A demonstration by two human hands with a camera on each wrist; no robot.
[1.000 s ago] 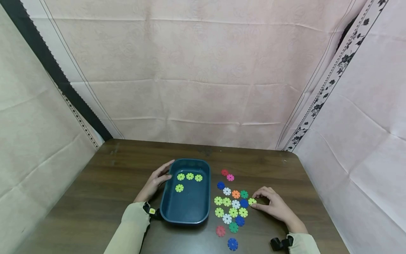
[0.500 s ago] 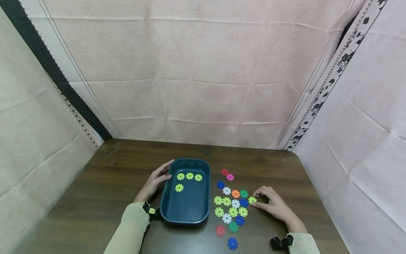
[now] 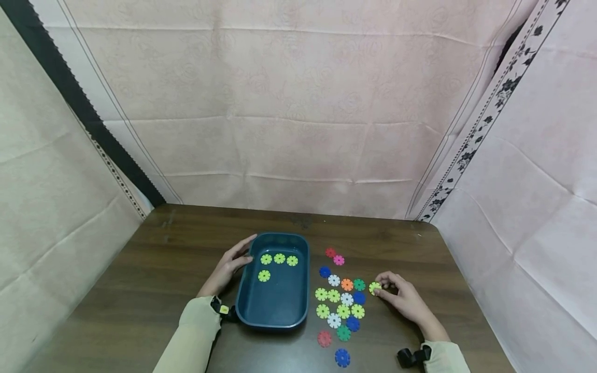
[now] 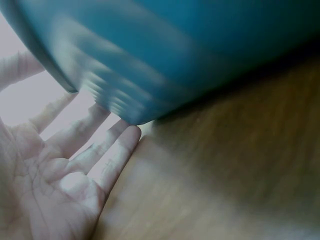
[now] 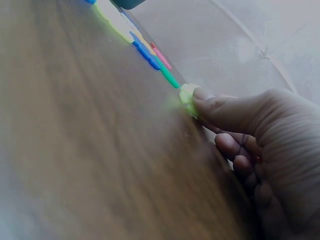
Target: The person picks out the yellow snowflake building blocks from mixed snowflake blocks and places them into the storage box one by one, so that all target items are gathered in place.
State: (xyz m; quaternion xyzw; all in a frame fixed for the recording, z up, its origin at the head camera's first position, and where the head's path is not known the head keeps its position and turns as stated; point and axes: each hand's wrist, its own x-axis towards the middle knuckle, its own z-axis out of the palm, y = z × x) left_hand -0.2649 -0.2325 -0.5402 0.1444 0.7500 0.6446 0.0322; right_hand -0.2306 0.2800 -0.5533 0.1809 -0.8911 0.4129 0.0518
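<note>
In the head view my right hand (image 3: 403, 298) pinches a yellow-green notched plastic disc (image 3: 374, 288) between thumb and fingers, at the right of a group of such discs. The right wrist view shows the thumb pressed on this yellow-green disc (image 5: 188, 99), which is tilted up on edge. My left hand (image 3: 227, 268) rests against the left side of a dark teal tray (image 3: 272, 316). Nearly straight fingers (image 4: 112, 162) touch the tray's outer wall (image 4: 165, 60) in the left wrist view. Several yellow-green discs (image 3: 279, 258) lie inside the tray, towards its far end.
Between tray and right hand lie several loose discs: yellow-green (image 3: 343, 311), white (image 3: 333, 321), blue (image 3: 342, 358), green (image 3: 343, 333), orange (image 3: 347, 285), red (image 3: 324, 339) and pink (image 3: 339, 260). A brown wooden table (image 3: 140, 311) carries everything, with pale cloth (image 3: 298, 129) hanging around it.
The yellow-green disc in my right hand has moved slightly up and right, away from the group, and now shows tilted between the fingers. The left hand and tray have stayed put.
</note>
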